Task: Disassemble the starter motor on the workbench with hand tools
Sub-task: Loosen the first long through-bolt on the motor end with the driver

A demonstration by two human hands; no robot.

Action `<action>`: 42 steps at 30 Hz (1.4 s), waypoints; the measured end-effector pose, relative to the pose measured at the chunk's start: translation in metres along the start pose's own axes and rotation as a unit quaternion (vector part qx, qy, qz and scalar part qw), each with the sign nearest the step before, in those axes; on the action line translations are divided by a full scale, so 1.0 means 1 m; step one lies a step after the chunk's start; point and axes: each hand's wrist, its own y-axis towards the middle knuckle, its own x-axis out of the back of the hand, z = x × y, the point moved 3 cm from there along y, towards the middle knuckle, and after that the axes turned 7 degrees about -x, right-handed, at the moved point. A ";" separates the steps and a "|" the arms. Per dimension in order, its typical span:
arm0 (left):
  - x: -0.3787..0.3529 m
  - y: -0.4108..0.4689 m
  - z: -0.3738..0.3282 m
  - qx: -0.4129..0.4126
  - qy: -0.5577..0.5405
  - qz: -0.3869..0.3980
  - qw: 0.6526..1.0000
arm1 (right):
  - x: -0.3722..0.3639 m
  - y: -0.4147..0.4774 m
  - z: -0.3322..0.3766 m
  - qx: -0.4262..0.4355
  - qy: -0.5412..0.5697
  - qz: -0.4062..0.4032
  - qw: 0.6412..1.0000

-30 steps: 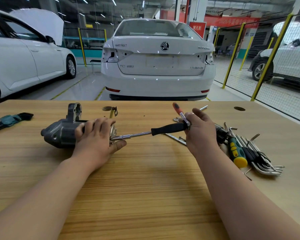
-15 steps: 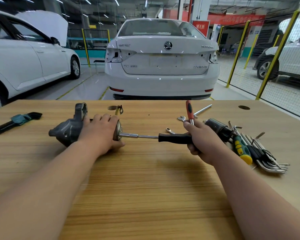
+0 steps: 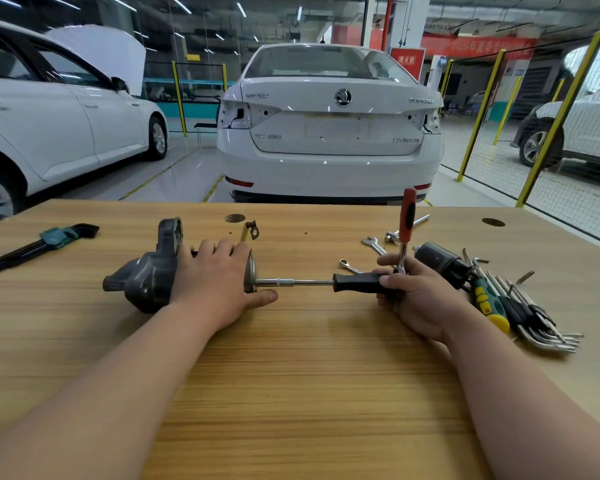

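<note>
The dark grey starter motor lies on its side at the left middle of the wooden workbench. My left hand wraps over its body and holds it down. A black-handled socket driver runs level from the motor's right end face; its chrome shaft meets that face. My right hand grips the black handle and also holds a ratchet with a red-and-black handle that stands upright from my fist.
A black cylindrical part, a green-yellow screwdriver and several hex keys lie right of my right hand. Spanners lie behind it. A hex key set in a green holder lies far left. A small bracket sits behind the motor.
The socket driver has levelled out against the motor's end. The ratchet in my right hand has swung from leaning left to standing upright. My left hand stays on the motor.
</note>
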 end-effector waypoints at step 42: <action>0.003 0.002 0.001 0.007 -0.037 0.006 0.999 | 0.011 0.004 0.000 0.108 -0.108 -0.023 0.988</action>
